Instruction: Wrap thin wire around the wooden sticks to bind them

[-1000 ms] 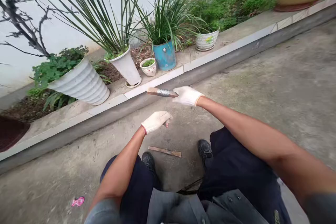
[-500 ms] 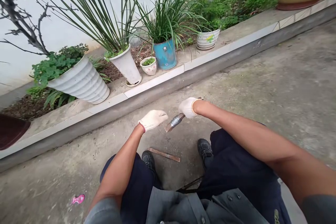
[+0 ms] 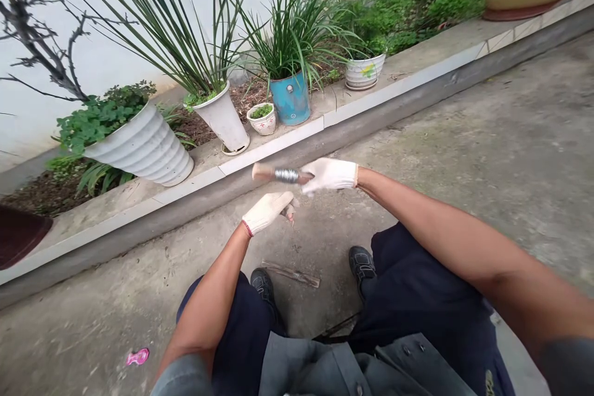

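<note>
My right hand (image 3: 330, 174), in a white glove, grips one end of a short wooden stick (image 3: 262, 172) wound with a band of silver wire (image 3: 286, 175). The stick lies level and points left, above the concrete. My left hand (image 3: 268, 211), also gloved, sits just below it with the fingertips pinched together; a thin wire probably runs from them up to the winding, but it is too fine to see. A second wooden stick (image 3: 291, 273) lies on the ground between my shoes.
A raised kerb (image 3: 278, 147) carries several pots: a tilted white ribbed pot (image 3: 139, 148), a tall white pot (image 3: 223, 116), a small bowl (image 3: 262, 119), a blue pot (image 3: 291, 97) and a white patterned pot (image 3: 364, 71). A pink scrap (image 3: 138, 357) lies on the concrete at lower left.
The stick swung down and pointed toward my left hand half a second ago, then came back up level. My left hand stayed nearly in place, pinched.
</note>
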A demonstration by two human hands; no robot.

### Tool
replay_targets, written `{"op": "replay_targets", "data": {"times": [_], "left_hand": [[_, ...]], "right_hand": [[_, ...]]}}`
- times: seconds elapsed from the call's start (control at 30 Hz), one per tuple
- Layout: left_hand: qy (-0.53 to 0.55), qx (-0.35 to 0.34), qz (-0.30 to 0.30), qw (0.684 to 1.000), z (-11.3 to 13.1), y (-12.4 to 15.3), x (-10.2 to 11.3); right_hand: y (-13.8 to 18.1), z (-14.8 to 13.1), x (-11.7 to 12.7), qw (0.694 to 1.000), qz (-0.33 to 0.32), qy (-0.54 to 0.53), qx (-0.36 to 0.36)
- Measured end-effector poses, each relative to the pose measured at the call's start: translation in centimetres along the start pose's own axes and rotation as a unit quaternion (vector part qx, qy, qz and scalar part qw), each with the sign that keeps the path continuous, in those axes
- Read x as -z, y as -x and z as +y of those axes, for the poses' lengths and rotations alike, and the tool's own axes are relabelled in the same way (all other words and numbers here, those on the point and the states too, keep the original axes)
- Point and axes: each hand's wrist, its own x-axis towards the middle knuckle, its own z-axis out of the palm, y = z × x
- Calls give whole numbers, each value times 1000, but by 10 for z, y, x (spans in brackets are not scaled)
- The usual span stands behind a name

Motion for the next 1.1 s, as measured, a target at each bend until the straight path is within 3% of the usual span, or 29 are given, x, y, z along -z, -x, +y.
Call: {"op": "replay_targets", "data": {"times": [0.07, 0.13, 0.23, 0.4, 0.6, 0.73, 0.8, 0.87, 0.93, 1.03, 1.1], "left_hand": [[14, 7, -7, 1000, 0, 1, -3], [-32, 9, -21, 999, -1, 1, -5], [-96, 14, -24, 995, -3, -1, -5], [-161, 26, 21, 986, -5, -2, 1], [-272, 28, 15, 962, 1, -2, 5], [-264, 44, 18, 963, -1, -2, 6], [-233, 50, 18, 971, -2, -3, 7], [-180, 41, 17, 983, -3, -2, 6], [-132, 19, 15, 991, -1, -1, 4], [-108, -10, 27, 994, 4, 1, -3], [-114, -5, 31, 993, 5, 2, -8]], "right_hand": [[-7, -2, 2, 996, 81, 8, -45], [-14, 1, 2, 984, 134, 92, -77], [-19, 9, -2, 947, 137, 263, -127], [-15, 7, -19, 907, 44, 385, -166], [-7, -4, -32, 894, -72, 431, -101], [-1, 10, -23, 913, -224, 341, -6], [5, 15, -15, 934, -252, 251, 43], [11, 14, -6, 960, -221, 154, 71], [14, 8, 0, 984, -151, 68, 71], [8, -1, 3, 1000, -5, 3, 8], [-3, -1, 2, 995, 86, 29, -46]]}}
